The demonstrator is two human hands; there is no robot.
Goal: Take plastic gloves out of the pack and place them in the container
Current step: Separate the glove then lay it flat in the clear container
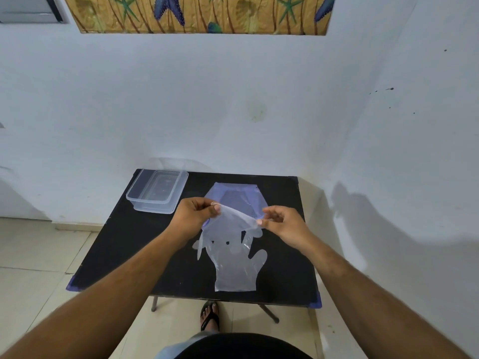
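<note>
Gloves: one (239, 216) pinched between left hand (194, 215) and right hand (281, 222), one (237, 268) on table (129, 242).

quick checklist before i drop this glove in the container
1. Held glove pinched by both left hand and right hand: ok.
2. Container open, no lid on it: ok.
3. Container has room: ok, looks empty.
4. Path from the hands to the container free: ok.
5. Only one glove between the fingers: cannot tell, the film is see-through.
6. Glove on the table lying flat, apart from the held one: cannot tell.
</note>
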